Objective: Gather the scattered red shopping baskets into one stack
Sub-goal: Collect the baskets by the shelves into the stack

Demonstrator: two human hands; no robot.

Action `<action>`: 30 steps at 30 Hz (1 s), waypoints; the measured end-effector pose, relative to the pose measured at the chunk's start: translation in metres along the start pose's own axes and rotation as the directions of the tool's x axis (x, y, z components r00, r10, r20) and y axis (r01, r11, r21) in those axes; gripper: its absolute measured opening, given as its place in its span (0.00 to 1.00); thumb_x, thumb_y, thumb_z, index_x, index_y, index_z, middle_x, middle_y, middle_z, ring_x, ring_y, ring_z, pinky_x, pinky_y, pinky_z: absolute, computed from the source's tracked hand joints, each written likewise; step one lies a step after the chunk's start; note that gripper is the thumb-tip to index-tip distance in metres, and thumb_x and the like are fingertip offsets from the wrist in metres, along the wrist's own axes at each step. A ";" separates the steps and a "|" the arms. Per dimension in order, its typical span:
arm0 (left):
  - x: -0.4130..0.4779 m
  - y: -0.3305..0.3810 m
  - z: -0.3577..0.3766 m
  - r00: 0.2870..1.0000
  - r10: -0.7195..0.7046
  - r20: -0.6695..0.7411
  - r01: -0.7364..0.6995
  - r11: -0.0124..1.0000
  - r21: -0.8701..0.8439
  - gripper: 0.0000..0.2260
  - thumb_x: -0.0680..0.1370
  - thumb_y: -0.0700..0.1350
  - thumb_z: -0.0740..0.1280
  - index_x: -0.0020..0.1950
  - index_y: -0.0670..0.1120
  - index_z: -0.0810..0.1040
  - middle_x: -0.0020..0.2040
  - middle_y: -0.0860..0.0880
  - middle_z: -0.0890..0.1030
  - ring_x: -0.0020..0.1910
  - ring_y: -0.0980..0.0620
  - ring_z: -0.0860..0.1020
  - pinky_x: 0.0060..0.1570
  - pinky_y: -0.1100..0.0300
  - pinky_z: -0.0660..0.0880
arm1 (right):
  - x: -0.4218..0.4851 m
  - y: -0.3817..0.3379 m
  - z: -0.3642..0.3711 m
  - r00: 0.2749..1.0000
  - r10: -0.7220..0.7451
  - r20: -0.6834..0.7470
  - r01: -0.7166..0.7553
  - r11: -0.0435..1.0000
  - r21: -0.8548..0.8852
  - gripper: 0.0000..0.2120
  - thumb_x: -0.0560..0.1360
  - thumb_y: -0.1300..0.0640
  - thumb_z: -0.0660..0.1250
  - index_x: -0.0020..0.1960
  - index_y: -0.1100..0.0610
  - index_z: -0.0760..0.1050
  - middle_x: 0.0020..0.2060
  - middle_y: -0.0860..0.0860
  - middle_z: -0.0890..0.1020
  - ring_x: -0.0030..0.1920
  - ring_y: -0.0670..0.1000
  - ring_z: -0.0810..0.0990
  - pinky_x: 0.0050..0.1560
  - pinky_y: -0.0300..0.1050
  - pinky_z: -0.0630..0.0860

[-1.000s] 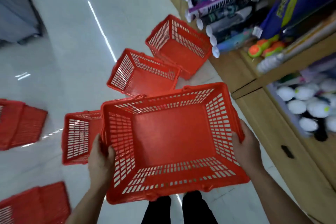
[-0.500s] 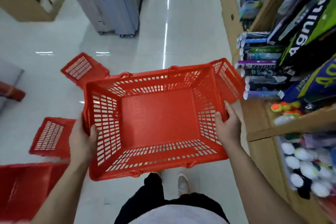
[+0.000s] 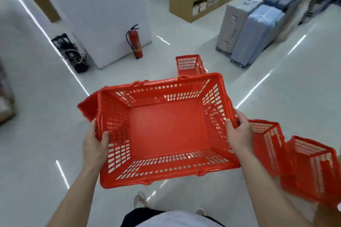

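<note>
Head view looks down on the red basket that I hold in front of my waist, open side up and empty, above the pale glossy floor. My left hand grips its left end wall, thumb hooked inside over the rim and fingers outside. My right hand grips the right end wall the same way, so my hands are apart, one at each end.

A second basket stands on the floor just past the far rim. A third basket shows only as a corner behind the left end. A fourth basket lies just beside my right wrist, with a fifth basket next to it. Both are blurred.

Farther off, a fire extinguisher stands against a white pillar, and suitcases line up on the right.
</note>
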State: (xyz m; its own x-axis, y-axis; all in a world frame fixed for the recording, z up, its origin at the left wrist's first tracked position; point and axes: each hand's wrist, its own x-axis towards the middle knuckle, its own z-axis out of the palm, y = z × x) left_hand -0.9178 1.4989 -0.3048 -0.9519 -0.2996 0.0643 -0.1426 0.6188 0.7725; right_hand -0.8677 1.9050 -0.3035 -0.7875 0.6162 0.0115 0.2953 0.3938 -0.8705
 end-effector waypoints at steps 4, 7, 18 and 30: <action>0.032 -0.060 -0.065 0.991 -0.092 -0.095 0.085 0.994 -0.074 0.22 0.78 0.43 0.65 0.73 0.47 0.70 0.59 0.52 0.77 0.54 0.52 0.74 0.55 0.55 0.69 | -0.003 -0.058 0.095 0.990 -0.079 0.118 0.079 0.997 0.004 0.19 0.77 0.63 0.67 0.67 0.54 0.77 0.54 0.47 0.82 0.55 0.48 0.81 0.59 0.40 0.74; 0.063 -0.110 -0.110 0.976 -0.160 -0.149 0.147 0.985 -0.093 0.22 0.79 0.39 0.65 0.72 0.50 0.69 0.61 0.50 0.79 0.56 0.49 0.77 0.58 0.52 0.72 | -0.010 -0.097 0.169 0.976 -0.123 0.180 0.127 0.992 -0.009 0.19 0.77 0.62 0.68 0.67 0.54 0.77 0.55 0.50 0.84 0.56 0.52 0.82 0.62 0.49 0.77; 0.172 -0.195 -0.203 0.942 -0.243 -0.229 0.225 0.969 -0.104 0.19 0.81 0.45 0.64 0.63 0.68 0.68 0.57 0.56 0.79 0.52 0.55 0.79 0.54 0.52 0.76 | -0.019 -0.181 0.351 0.937 -0.122 0.327 0.130 0.992 -0.002 0.19 0.78 0.60 0.67 0.69 0.53 0.76 0.55 0.49 0.82 0.55 0.50 0.80 0.61 0.52 0.76; 0.386 -0.229 -0.142 0.928 -0.366 -0.068 0.366 0.930 -0.013 0.18 0.81 0.47 0.66 0.66 0.66 0.66 0.55 0.55 0.81 0.48 0.56 0.82 0.48 0.54 0.80 | 0.086 -0.145 0.535 0.948 0.096 0.304 -0.080 0.995 -0.065 0.20 0.76 0.62 0.66 0.68 0.55 0.77 0.57 0.53 0.84 0.57 0.55 0.81 0.61 0.50 0.75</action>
State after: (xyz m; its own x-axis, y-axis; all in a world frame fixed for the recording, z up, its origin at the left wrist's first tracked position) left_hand -1.2143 1.1385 -0.3672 -0.8128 -0.5540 -0.1801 -0.4777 0.4569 0.7504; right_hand -1.2681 1.5361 -0.4401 -0.8825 0.4146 -0.2219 0.3918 0.3873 -0.8346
